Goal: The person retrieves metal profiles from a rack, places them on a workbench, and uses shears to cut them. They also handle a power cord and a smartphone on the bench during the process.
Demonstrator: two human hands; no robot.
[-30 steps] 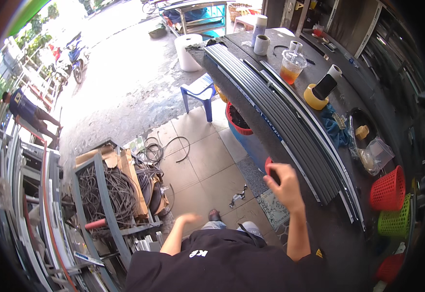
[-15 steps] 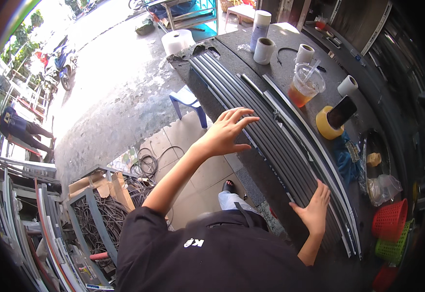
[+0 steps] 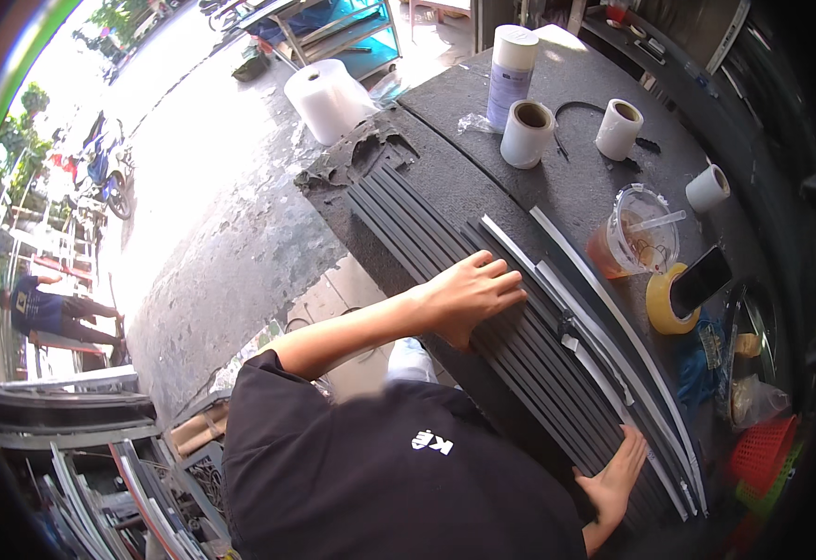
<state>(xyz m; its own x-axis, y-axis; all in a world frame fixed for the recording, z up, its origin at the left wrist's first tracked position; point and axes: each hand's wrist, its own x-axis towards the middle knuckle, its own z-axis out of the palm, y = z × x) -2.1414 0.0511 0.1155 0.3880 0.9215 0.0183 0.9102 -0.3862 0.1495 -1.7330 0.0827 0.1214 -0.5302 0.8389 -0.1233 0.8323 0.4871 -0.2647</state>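
A row of long dark grey bars (image 3: 408,222), laid side by side, runs along the near edge of the dark worktable. My left hand (image 3: 476,291) lies across the middle of the row with its fingers curled over the bars; its thumb is mostly hidden. Closer to me, my right hand (image 3: 616,478) spans the row near its lower end, fingers stretched out and thumb apart. Just beyond the row lie pale, slightly bent strips (image 3: 604,280), one of them with a torn piece of film or tape on it.
On the table (image 3: 469,173) stand a spray can (image 3: 511,79), white rolls (image 3: 527,138), a plastic cup of brown drink (image 3: 625,241) and a yellow tape roll (image 3: 667,303) with a phone (image 3: 702,280) on it. A red basket (image 3: 761,457) is at right. A person (image 3: 63,310) is far left.
My left hand has come down from above the bars and its fingers have curled over them. The right hand stays near the lower end. The head view has shifted and turned.
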